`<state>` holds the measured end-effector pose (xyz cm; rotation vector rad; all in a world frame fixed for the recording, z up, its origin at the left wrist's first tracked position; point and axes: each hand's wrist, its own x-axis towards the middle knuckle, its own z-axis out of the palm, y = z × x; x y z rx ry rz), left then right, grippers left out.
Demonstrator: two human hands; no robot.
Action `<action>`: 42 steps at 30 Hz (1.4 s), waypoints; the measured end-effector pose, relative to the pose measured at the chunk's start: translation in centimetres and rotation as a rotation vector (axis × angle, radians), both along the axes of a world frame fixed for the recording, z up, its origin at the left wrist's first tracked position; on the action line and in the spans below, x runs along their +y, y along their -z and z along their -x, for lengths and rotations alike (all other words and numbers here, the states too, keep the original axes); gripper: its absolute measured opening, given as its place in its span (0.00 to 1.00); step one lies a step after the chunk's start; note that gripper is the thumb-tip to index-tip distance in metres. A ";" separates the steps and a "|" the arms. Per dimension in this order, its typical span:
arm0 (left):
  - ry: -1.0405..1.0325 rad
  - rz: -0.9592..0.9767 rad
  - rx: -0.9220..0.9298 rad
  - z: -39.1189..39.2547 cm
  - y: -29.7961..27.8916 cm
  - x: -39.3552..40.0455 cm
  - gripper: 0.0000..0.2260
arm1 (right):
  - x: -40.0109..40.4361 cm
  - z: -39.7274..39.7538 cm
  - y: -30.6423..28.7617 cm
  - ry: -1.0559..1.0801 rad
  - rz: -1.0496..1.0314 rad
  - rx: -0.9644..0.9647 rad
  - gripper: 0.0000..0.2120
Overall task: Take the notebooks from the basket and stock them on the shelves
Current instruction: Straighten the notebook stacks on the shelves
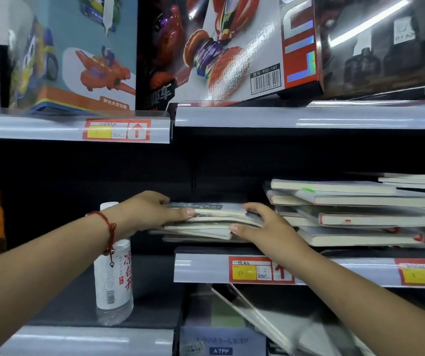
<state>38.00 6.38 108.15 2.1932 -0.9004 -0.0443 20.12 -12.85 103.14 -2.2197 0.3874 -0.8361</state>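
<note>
A small stack of thin notebooks (215, 222) lies on the middle shelf (201, 268), just left of a taller, untidy pile of notebooks (355, 214). My left hand (152, 210) grips the stack's left end, thumb along its front edge and fingers over the top. My right hand (265, 227) holds the stack's right end, fingers on the top cover and thumb against the lower notebooks. A red string bracelet sits on my left wrist. The basket is out of view.
A clear plastic bottle (113, 276) stands on the lower left shelf, under my left forearm. Toy boxes (206, 47) fill the upper shelf. Red and yellow price tags (255, 269) line the shelf edges. More notebooks (257, 319) lean on the shelf below.
</note>
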 end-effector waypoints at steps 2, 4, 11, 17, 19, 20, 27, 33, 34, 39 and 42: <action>-0.013 0.096 0.014 0.6 0.6 0.3 0.42 | 0.0 -0.1 0.0 0.003 -0.035 -0.006 0.22; 0.013 0.233 0.060 1.1 1.6 0.6 0.39 | 0.0 -0.1 -0.1 -0.009 -0.089 -0.015 0.21; -0.022 0.432 -0.021 2.2 6.0 0.2 0.46 | 0.4 0.7 -0.6 -0.080 -0.121 0.050 0.34; -0.057 0.610 0.066 3.5 5.8 -0.5 0.41 | 0.5 0.5 -1.3 -0.125 -0.059 0.154 0.58; -0.040 0.676 0.142 3.4 5.7 -0.4 0.40 | 0.5 0.6 -1.1 -0.107 -0.065 0.115 0.54; -0.021 0.700 0.172 3.6 5.7 -0.2 0.40 | 0.3 0.7 -0.9 -0.102 -0.086 0.088 0.51; 0.028 0.698 0.086 5.5 7.0 -1.1 0.38 | 0.0 0.4 -0.4 -0.080 -0.183 -0.018 0.42; 0.125 0.522 0.038 2.9 7.8 -0.3 0.54 | 0.0 0.5 -1.0 -0.075 -0.201 0.048 0.44; 0.132 0.531 0.049 2.4 7.7 -0.4 0.57 | 0.0 0.5 -1.1 -0.074 -0.205 0.066 0.45; 0.211 0.671 0.248 -0.3 7.9 -1.2 0.65 | 0.0 0.9 -1.9 -0.057 -0.157 0.163 0.38; 0.268 0.636 0.171 -0.7 7.8 -1.8 0.33 | 0.3 0.5 -1.7 0.024 -0.024 0.179 0.26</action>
